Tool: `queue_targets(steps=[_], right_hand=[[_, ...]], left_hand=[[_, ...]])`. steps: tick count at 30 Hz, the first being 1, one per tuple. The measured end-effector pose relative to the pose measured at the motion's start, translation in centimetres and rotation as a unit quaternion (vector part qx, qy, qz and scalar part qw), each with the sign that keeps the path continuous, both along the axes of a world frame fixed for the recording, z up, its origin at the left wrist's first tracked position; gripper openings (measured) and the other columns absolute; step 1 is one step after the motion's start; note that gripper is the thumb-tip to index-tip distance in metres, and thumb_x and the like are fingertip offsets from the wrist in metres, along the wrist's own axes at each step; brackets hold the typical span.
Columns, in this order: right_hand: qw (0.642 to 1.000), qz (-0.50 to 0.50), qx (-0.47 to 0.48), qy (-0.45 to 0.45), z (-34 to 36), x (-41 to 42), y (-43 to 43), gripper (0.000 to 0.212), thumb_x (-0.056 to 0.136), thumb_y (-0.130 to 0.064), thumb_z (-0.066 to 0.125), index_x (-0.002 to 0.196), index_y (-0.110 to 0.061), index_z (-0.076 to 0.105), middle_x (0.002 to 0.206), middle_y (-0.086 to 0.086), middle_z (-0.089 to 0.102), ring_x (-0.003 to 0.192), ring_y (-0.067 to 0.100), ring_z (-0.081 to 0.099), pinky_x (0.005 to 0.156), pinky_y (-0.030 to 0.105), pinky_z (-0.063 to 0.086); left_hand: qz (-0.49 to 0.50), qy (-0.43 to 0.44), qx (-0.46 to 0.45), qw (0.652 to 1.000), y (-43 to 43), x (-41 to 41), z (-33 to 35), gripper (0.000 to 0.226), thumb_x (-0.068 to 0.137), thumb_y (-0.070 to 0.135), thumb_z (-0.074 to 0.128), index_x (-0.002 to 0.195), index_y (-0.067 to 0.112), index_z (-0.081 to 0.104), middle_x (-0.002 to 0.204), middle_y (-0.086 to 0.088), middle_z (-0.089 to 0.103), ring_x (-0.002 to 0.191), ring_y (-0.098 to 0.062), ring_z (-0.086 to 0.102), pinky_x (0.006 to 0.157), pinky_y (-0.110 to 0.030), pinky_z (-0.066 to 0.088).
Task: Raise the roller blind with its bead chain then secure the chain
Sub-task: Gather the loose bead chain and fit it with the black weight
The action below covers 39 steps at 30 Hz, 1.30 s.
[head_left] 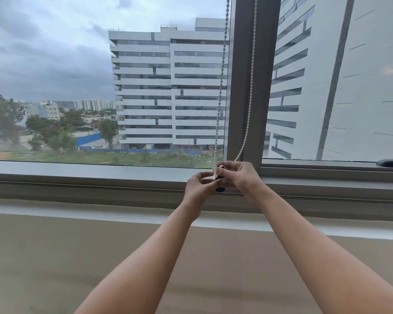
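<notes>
1. Window (pixel 100 87) fills the upper frame.
2. Bead chain (pixel 250 94) hangs right of centre along the frame post (pixel 250 53).
3. Left hand (pixel 199 189) and right hand (pixel 241 175) pinch its bottom loop around a dark holder (pixel 220 189).

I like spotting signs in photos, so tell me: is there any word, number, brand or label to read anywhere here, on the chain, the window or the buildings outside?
None can be read.
The bead chain, the dark holder at the hands and the window frame show no lettering.
The office block outside carries no visible sign; the small vehicles at its foot are too blurred to tell.
</notes>
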State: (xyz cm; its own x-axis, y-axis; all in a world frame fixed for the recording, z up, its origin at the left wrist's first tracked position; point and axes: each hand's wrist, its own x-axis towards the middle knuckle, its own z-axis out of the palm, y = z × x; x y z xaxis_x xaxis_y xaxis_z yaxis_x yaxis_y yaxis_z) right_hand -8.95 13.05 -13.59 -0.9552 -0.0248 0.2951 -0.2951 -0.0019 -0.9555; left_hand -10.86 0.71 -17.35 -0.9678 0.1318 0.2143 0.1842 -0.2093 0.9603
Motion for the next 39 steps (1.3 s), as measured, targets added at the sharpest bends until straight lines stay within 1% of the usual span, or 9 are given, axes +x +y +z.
queue_targets(steps=[3, 7, 11, 15, 19, 25, 29, 32, 39], right_hand=[[1.0, 0.008, -0.005, 0.009, 0.1, 0.0, 0.5, 0.026, 0.075, -0.009, 0.072, 0.098, 0.002, 0.065, 0.062, -0.004, 0.069, 0.055, 0.006, 0.066, 0.052, 0.017, 0.055], [1.0, 0.025, 0.003, 0.014, 0.0, 0.0, 0.7, 0.017, 0.075, -0.012, 0.072, 0.09, -0.007, 0.068, 0.063, -0.006, 0.071, 0.06, 0.007, 0.068, 0.053, 0.018, 0.055], [0.999, 0.036, 0.002, 0.014, -0.2, -0.1, 0.6, 0.005, 0.077, -0.013, 0.071, 0.08, -0.017, 0.071, 0.065, -0.006, 0.072, 0.06, 0.009, 0.067, 0.052, 0.018, 0.054], [0.999, 0.034, 0.02, 0.03, -0.1, -0.1, 0.8, 0.009, 0.081, -0.011, 0.067, 0.083, -0.019, 0.069, 0.069, -0.004, 0.072, 0.061, 0.006, 0.068, 0.051, 0.018, 0.055], [0.995, 0.047, 0.071, 0.052, -0.2, -0.1, 0.9, 0.021, 0.086, -0.011, 0.06, 0.107, -0.009, 0.063, 0.084, 0.001, 0.068, 0.068, 0.004, 0.068, 0.057, 0.019, 0.057], [0.986, 0.078, 0.128, 0.071, -0.7, 0.2, 1.5, 0.013, 0.09, -0.015, 0.054, 0.098, -0.016, 0.064, 0.083, 0.001, 0.065, 0.068, 0.001, 0.066, 0.059, 0.017, 0.055], [0.973, 0.029, 0.207, 0.102, -0.8, -0.2, 1.8, 0.014, 0.086, -0.026, 0.059, 0.099, -0.029, 0.063, 0.097, 0.005, 0.047, 0.086, 0.008, 0.055, 0.07, 0.005, 0.046], [0.969, 0.025, 0.224, 0.097, -0.8, -0.3, 1.8, 0.014, 0.086, -0.026, 0.059, 0.097, -0.034, 0.062, 0.103, 0.008, 0.04, 0.096, 0.016, 0.049, 0.088, 0.019, 0.045], [0.981, 0.054, 0.176, 0.068, -0.5, 0.4, 1.1, 0.024, 0.09, -0.017, 0.054, 0.114, -0.019, 0.059, 0.112, 0.008, 0.035, 0.069, -0.012, 0.055, 0.058, 0.002, 0.043]], left_hand=[[-0.135, -0.014, 0.085, 0.987, -0.6, 0.6, 0.2, 0.033, 0.087, 0.005, 0.056, 0.119, 0.006, 0.049, 0.097, -0.007, 0.063, 0.071, -0.015, 0.067, 0.07, -0.024, 0.054], [-0.203, -0.047, 0.072, 0.975, -0.4, 1.1, 1.0, 0.032, 0.091, 0.028, 0.035, 0.112, 0.015, 0.057, 0.104, -0.006, 0.056, 0.086, -0.021, 0.056, 0.077, -0.039, 0.047], [-0.215, -0.031, 0.083, 0.973, 0.7, 1.7, 1.9, 0.035, 0.093, 0.042, 0.036, 0.085, 0.026, 0.066, 0.083, 0.0, 0.058, 0.067, -0.014, 0.053, 0.065, -0.027, 0.044], [-0.192, -0.019, 0.086, 0.977, 1.0, 1.3, 1.6, 0.036, 0.09, 0.043, 0.044, 0.123, 0.027, 0.046, 0.083, 0.002, 0.053, 0.063, -0.012, 0.048, 0.058, -0.024, 0.039], [-0.208, 0.002, 0.097, 0.973, 1.0, 1.4, 1.4, 0.018, 0.09, 0.04, 0.045, 0.105, 0.04, 0.054, 0.086, 0.008, 0.058, 0.063, -0.011, 0.046, 0.057, -0.023, 0.034], [-0.231, 0.013, 0.091, 0.969, 1.0, 1.5, 1.3, 0.016, 0.091, 0.031, 0.047, 0.104, 0.032, 0.056, 0.091, 0.004, 0.06, 0.069, -0.012, 0.059, 0.065, -0.026, 0.043], [-0.223, 0.017, 0.09, 0.97, 1.0, 1.5, 1.3, 0.015, 0.091, 0.024, 0.046, 0.101, 0.029, 0.055, 0.094, 0.002, 0.059, 0.074, -0.016, 0.052, 0.065, -0.026, 0.038], [-0.209, 0.015, 0.083, 0.974, 0.8, 1.4, 1.3, 0.018, 0.094, 0.02, 0.041, 0.097, 0.027, 0.057, 0.093, 0.002, 0.059, 0.073, -0.016, 0.05, 0.063, -0.026, 0.035], [-0.236, 0.01, 0.114, 0.965, 0.5, 1.0, 1.2, 0.013, 0.093, 0.023, 0.044, 0.099, 0.024, 0.055, 0.085, 0.005, 0.069, 0.069, -0.012, 0.061, 0.062, -0.025, 0.048]])
